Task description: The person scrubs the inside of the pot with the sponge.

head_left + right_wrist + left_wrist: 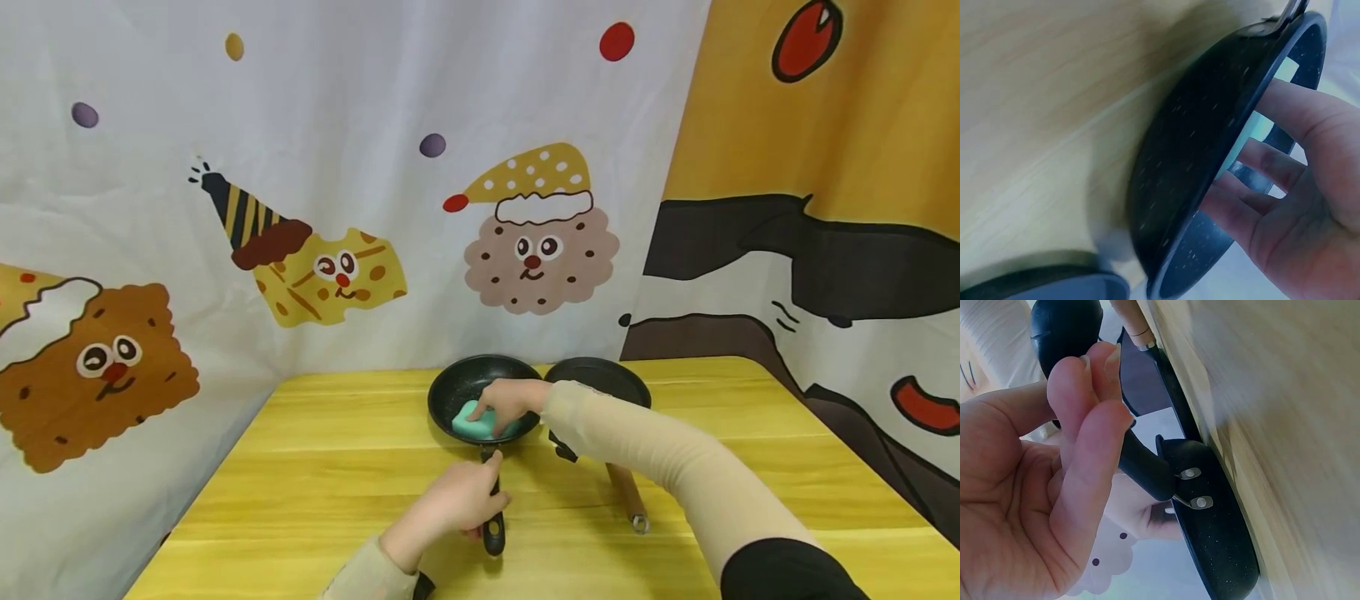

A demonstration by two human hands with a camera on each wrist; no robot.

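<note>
A black speckled frying pan (463, 382) rests on the wooden table. My left hand (459, 497) grips its black handle (494, 537), fingers and thumb curled round it in the left wrist view. Inside the pan lies a soft-looking teal sponge (467, 427). My right hand (510, 402) reaches over the rim from the right and holds the sponge between thumb and fingers, against the pan's inside. In the right wrist view the pan wall (1179, 150) hides the fingertips, and only strips of the sponge (1261, 127) show.
A second, flatter dark pan (600, 373) stands close on the right, its wooden handle (626, 493) pointing toward the front. My right forearm passes over it. A cartoon-printed curtain (360, 100) hangs right behind the table's back edge (360, 377).
</note>
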